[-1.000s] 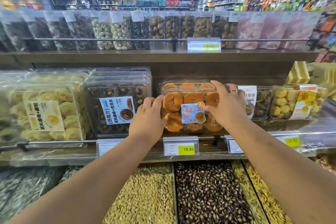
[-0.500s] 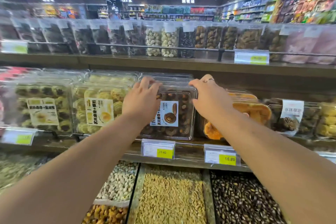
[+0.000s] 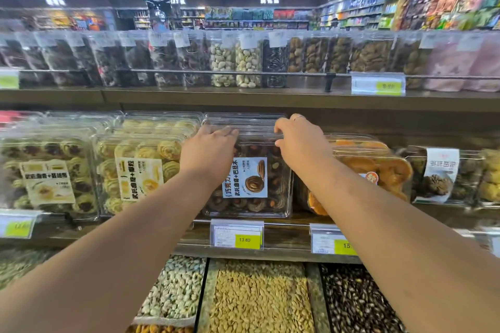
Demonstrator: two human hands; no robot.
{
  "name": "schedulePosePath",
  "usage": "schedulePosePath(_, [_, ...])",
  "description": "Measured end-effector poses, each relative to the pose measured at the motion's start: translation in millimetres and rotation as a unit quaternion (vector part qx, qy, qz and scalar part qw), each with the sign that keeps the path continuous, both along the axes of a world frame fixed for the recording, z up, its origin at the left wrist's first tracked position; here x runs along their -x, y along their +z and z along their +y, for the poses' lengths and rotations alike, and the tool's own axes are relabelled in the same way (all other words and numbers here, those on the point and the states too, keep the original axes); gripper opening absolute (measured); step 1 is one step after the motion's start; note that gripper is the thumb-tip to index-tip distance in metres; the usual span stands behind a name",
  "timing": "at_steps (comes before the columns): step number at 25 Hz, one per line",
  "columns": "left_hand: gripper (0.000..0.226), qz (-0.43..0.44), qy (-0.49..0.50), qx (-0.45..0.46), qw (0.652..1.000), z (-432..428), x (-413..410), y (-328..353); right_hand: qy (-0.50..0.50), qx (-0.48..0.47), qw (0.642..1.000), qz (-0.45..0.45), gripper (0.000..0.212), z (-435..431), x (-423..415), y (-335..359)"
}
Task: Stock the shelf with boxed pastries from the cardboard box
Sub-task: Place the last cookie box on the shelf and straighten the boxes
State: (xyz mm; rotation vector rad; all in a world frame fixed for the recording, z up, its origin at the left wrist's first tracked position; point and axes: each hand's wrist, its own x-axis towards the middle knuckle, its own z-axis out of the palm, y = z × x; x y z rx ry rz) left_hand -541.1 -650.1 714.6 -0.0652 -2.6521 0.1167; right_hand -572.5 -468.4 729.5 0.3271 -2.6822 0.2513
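Note:
A clear plastic box of chocolate cookies (image 3: 250,181) with a white label leans upright at the front of the middle shelf (image 3: 284,235). More clear boxes are stacked behind it. My left hand (image 3: 208,151) rests on the box's upper left corner, fingers curled over its top edge. My right hand (image 3: 300,140) grips the upper right corner, a ring on one finger. To the right lies a box of orange pastries (image 3: 378,167). The cardboard box is out of view.
Boxes of pale swirl cookies (image 3: 140,167) and jam cookies (image 3: 48,178) stand to the left, darker pastry boxes (image 3: 443,176) at the right. Price tags (image 3: 236,234) hang on the shelf rail. Open bins of seeds (image 3: 259,297) lie below. The upper shelf holds nut containers (image 3: 235,62).
Both hands left the orange pastry box and moved left onto the chocolate cookie box. My view shifted left with them. Since half a second ago the hands have settled on its top corners.

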Motion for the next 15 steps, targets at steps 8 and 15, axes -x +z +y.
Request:
schedulePosePath(8, [0.064,-0.036,0.023,-0.001,0.999,8,-7,-6,0.032,-0.005,0.999,0.007,0.035,9,-10,-10])
schedulePosePath(15, [0.072,-0.039,0.063,-0.023,0.997,22,-46,3,0.077,-0.016,0.997,0.018,0.047,30,-39,-9])
